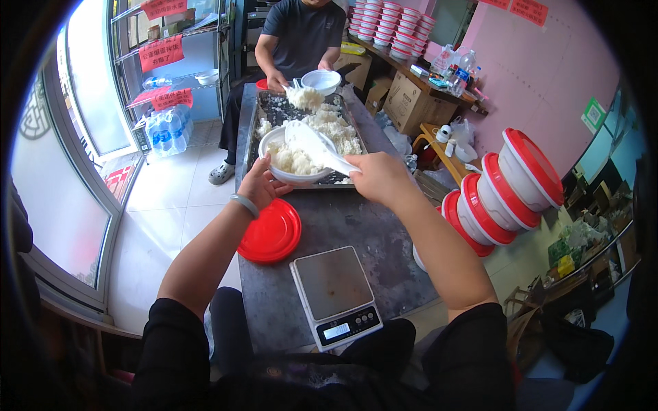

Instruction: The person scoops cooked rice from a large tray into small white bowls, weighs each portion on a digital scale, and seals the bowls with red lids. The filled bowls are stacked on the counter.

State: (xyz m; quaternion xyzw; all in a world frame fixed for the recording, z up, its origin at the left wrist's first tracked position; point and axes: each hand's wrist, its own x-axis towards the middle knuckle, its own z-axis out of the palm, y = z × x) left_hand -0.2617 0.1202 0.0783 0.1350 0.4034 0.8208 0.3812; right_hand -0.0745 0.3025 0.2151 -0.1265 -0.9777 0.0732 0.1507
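My left hand [262, 186] grips the near left rim of a white plastic bowl [296, 178] partly filled with cooked rice [294, 159]. In my right hand [381, 177] is the handle of a white rice paddle [312, 144], its blade angled over the bowl. Both are above the near end of a dark metal tray [261, 105], where a mound of white rice [336, 128] lies. A red plastic lid [271, 231] rests on the table below my left wrist. Nearer to me stands a digital kitchen scale [335, 282] with a bare platform and lit display.
Across the tray, a person [303, 41] holds a rice-laden scoop and another white bowl [321, 80]. Red-lidded tubs [504, 190] are stacked at the table's right. More tubs [391, 25] crowd the back counter, above cardboard boxes [414, 103]. A wire shelf [169, 77] stands left.
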